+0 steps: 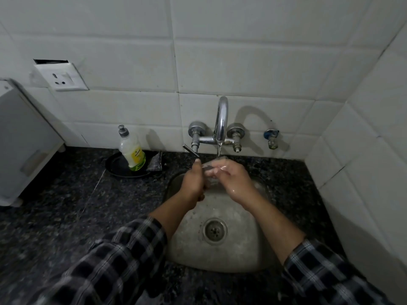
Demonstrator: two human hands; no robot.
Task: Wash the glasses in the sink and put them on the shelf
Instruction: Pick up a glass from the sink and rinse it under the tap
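As water [218, 151] falls, glass [209, 167] between left grip [193, 181] and right grip [232, 179].

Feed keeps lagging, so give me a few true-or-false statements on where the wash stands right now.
1. The left hand and right hand hold a glass under the tap. True.
2. The soap bottle lies in the sink. False: it stands on a dark dish on the counter, left of the tap.
3. The right hand reaches for the soap bottle. False: it is on the glass.
4. A socket sits on the wall left of the tap. True.
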